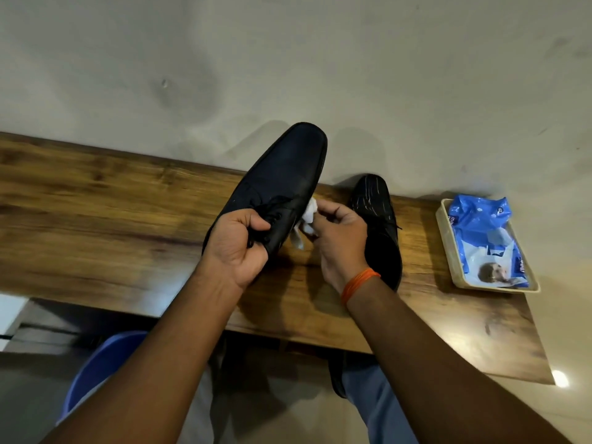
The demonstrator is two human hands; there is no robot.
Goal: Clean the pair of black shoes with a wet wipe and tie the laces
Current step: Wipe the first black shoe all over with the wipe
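One shoe (282, 174) raised over the table (96, 219), second shoe (378, 225) on the table right of it, wipes pack (487, 238) in tray (448, 248) far right

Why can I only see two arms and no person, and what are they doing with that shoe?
The camera sits on the person's head and looks down, so you see what they see: their own two arms reaching forward. There is no machine here, just bare hands.

The left hand grips a black shoe near its laces and holds it up, toe pointing away. The right hand, with an orange thread band on its wrist, pinches a crumpled white wet wipe against the shoe's side.

Below is a long wooden shelf against a pale wall. The second black shoe rests on it, with pale streaks across its toe. Further right, a small tray holds a blue pack of wipes.

At the bottom you can glimpse the person's legs and something blue, too blurred to name.
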